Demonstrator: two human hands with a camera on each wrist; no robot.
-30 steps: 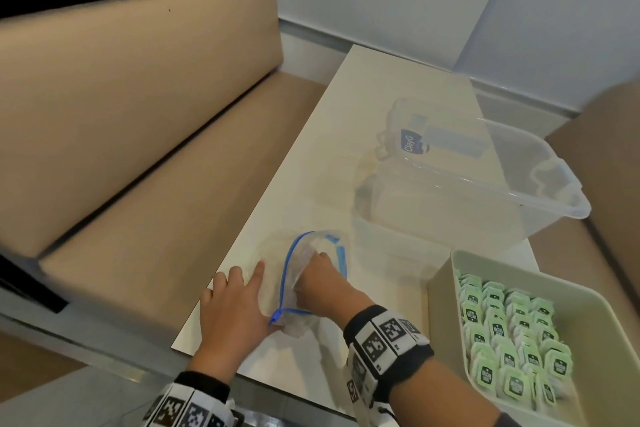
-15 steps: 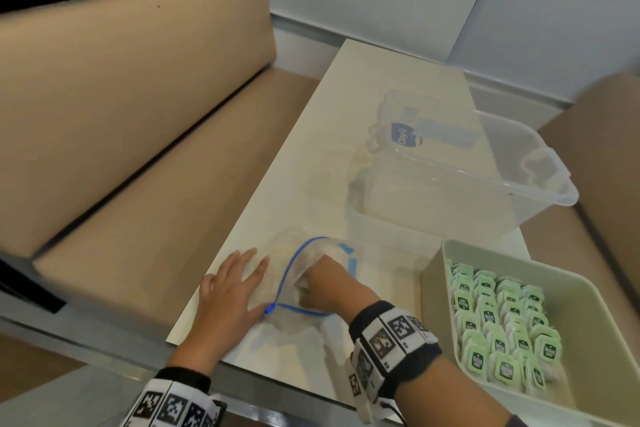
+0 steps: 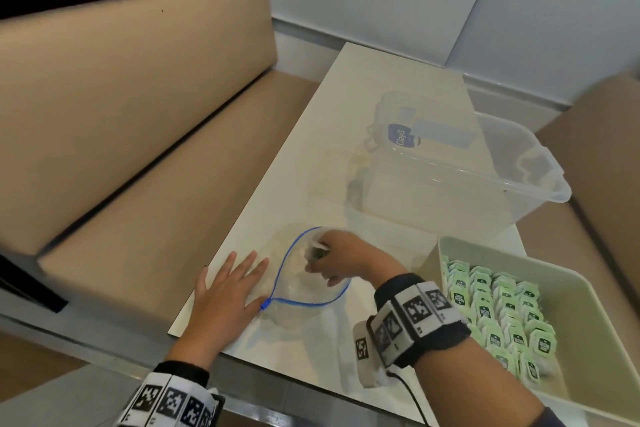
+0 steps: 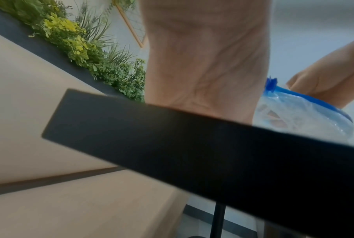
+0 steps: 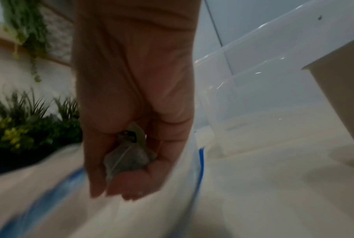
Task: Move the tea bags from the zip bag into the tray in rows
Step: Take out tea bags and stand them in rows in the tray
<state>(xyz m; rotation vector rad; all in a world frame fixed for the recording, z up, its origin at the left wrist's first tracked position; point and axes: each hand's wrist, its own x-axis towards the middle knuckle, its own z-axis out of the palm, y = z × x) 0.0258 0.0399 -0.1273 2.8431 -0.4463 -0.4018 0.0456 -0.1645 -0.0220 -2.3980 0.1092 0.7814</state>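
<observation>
A clear zip bag [image 3: 298, 291] with a blue zipper rim lies open on the white table [image 3: 346, 107] near its front edge. My left hand [image 3: 228, 291] lies flat with straight fingers on the bag's left side, pressing it down. My right hand [image 3: 329, 262] is at the bag's mouth, fingers curled round a tea bag [image 3: 317, 250]. In the right wrist view the tea bag [image 5: 127, 158] sits in the curled fingers [image 5: 131, 191], with its green tag above it. The pale green tray [image 3: 602, 308] at the right holds rows of green-tagged tea bags [image 3: 498, 315].
A large clear plastic bin [image 3: 457, 166] stands on the table behind the zip bag and next to the tray. Beige bench seats [image 3: 138, 149] run along the left and right of the table. The table's dark front edge [image 4: 192, 145] is close to my left wrist.
My right hand has drawn back out of the zip bag to its mouth with a tea bag in its fingers. My left hand stays pressed on the bag.
</observation>
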